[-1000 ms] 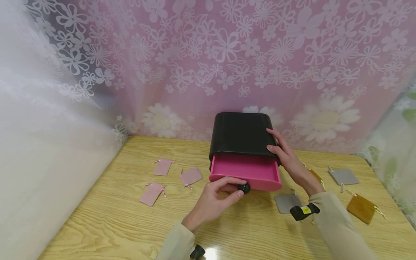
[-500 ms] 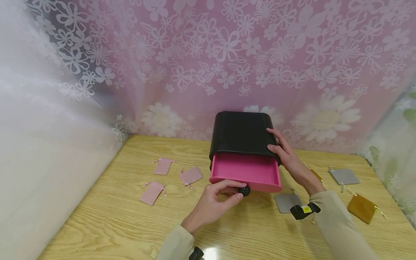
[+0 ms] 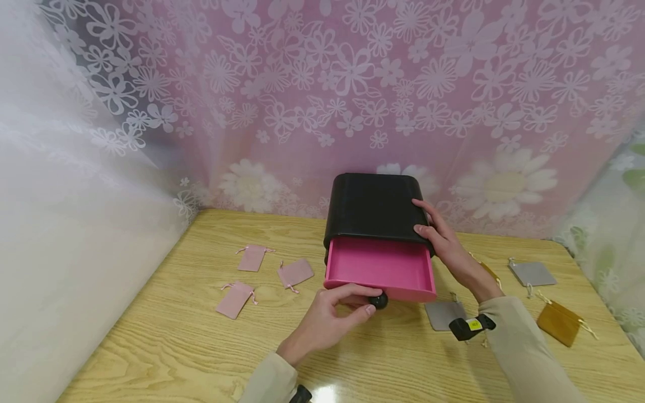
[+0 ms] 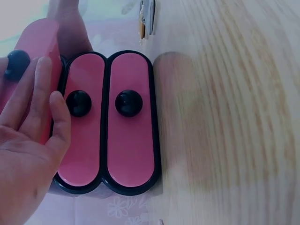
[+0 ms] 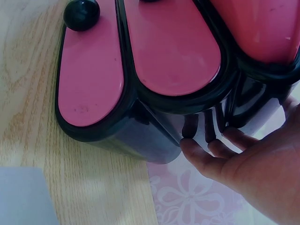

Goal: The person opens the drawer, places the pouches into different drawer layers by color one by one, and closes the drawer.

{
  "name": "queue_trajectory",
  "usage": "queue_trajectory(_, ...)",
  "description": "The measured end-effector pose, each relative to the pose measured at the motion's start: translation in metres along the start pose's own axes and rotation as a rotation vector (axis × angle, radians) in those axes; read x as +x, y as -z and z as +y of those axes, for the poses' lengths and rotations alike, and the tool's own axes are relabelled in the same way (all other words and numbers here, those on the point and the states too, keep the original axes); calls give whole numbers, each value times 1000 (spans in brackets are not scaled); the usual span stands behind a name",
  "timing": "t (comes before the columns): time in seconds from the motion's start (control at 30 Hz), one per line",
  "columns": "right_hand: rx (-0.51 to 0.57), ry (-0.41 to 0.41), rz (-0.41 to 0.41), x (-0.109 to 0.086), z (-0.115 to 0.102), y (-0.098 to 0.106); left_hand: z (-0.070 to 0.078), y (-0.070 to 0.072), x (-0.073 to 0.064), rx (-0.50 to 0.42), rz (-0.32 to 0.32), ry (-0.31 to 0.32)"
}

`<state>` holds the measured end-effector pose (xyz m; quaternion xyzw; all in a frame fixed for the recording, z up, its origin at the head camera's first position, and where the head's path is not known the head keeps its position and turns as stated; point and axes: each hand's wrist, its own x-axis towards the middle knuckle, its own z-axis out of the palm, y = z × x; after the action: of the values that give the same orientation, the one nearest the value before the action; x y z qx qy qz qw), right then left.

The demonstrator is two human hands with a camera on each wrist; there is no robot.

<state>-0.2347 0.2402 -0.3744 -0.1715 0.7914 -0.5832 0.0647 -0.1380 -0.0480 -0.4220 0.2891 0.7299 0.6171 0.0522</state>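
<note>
A black cabinet [image 3: 375, 207] with three stacked pink drawers stands near the back of the table. Its top drawer [image 3: 380, 266] is pulled out, and the visible inside holds nothing. My left hand [image 3: 325, 322] pinches that drawer's round black knob [image 3: 379, 300] between thumb and fingers. On the cabinet's right side rests my right hand [image 3: 453, 254], with thumb and a finger on the top near the edge. Its other fingers touch the side wall, as the right wrist view shows. Below, the middle drawer [image 4: 84, 145] and bottom drawer [image 4: 131, 150] are closed.
Three pink drawstring pouches [image 3: 295, 273] lie left of the cabinet. On the right are grey pouches [image 3: 533, 273] and mustard pouches [image 3: 560, 323], one partly behind my right wrist. A floral curtain [image 3: 327, 101] hangs behind the wooden table [image 3: 176, 336].
The top drawer has slid slightly farther out toward me, my left hand moving with its knob. My right hand and the cabinet have stayed in place.
</note>
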Motion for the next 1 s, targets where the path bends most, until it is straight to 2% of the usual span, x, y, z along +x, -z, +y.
queue_trajectory(0.2,6,8,-2,1,1,0,2,7,-2,-60,-106,55)
queue_trajectory(0.37,10,15,-2,2,2,0,3,13,-3,-98,-190,77)
queue_trajectory(0.53,22,21,-8,2,2,0,5,20,-4,-200,-258,85)
queue_trajectory(0.7,27,25,-12,2,3,1,3,28,-9,-282,-283,66)
queue_trajectory(1.0,20,15,-5,0,3,0,-5,53,-22,-301,-283,15)
